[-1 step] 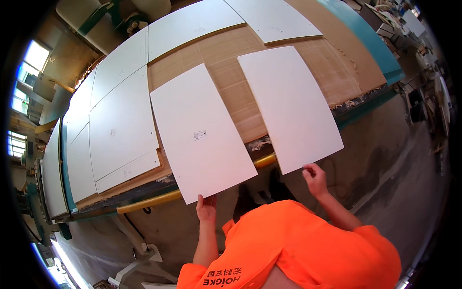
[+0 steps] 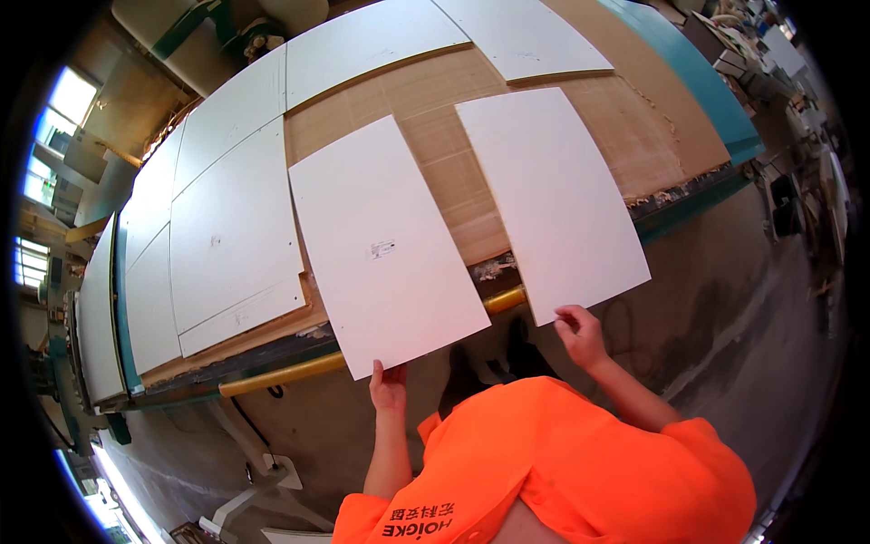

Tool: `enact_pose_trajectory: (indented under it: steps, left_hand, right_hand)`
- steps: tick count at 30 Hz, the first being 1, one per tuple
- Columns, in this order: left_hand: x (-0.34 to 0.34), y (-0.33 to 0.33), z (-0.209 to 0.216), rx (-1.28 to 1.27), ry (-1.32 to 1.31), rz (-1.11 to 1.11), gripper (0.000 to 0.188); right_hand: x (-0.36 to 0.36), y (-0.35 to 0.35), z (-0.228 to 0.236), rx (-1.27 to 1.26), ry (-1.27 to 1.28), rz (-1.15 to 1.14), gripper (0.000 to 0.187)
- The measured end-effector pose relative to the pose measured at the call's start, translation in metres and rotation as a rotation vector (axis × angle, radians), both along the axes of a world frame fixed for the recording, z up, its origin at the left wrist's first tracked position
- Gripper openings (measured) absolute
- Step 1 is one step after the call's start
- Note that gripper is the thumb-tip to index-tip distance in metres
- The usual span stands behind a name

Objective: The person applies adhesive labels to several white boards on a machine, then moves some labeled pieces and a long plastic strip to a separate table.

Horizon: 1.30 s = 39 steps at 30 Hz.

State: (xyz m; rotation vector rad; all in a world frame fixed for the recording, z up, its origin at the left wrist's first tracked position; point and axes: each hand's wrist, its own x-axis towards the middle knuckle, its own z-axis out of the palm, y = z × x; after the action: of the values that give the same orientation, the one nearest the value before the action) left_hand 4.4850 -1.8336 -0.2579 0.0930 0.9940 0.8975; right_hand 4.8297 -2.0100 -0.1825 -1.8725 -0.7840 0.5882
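Two white rectangular panels lie side by side on a brown table bed point(image 2: 449, 172), both overhanging its near edge. The left white panel point(image 2: 385, 240) carries a small label near its middle, and my left hand point(image 2: 388, 383) grips its near edge at the left corner. My right hand point(image 2: 580, 334) holds the near edge of the right white panel point(image 2: 553, 195), fingers curled over it. Between my arms is my orange shirt point(image 2: 562, 462).
More white panels lie on the table at the left point(image 2: 231, 227) and at the far side point(image 2: 372, 41). A yellow rail point(image 2: 281, 374) runs along the table's near edge, which has a teal border point(image 2: 702, 91). Concrete floor point(image 2: 725, 299) lies to the right, a white stand point(image 2: 263, 490) at lower left.
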Motion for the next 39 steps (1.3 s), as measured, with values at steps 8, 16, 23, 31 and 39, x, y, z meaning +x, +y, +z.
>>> enact_pose_trajectory:
  steps: [8,16,23,31,39]
  left_hand:
    - [-0.007,0.007,0.027,0.136,0.192,0.052,0.025]
    - [0.026,0.007,0.183,1.12,0.809,-0.338,0.025]
    - [0.125,0.012,0.221,1.409,0.563,-0.809,0.042]
    - [0.183,0.081,0.064,0.221,0.571,-0.716,0.044]
    - [0.233,0.041,0.086,0.167,0.711,-0.606,0.048]
  right_hand:
    - [-0.104,0.114,0.021,-0.237,-0.736,0.707,0.06]
    - [-0.126,0.114,0.073,-0.086,-0.402,0.646,0.067]
    - [-0.078,0.091,0.09,0.415,-0.287,0.117,0.026]
    - [-0.026,0.068,0.092,0.482,0.369,-0.192,0.036]
    - [0.035,0.017,0.035,0.572,1.023,-0.284,0.041]
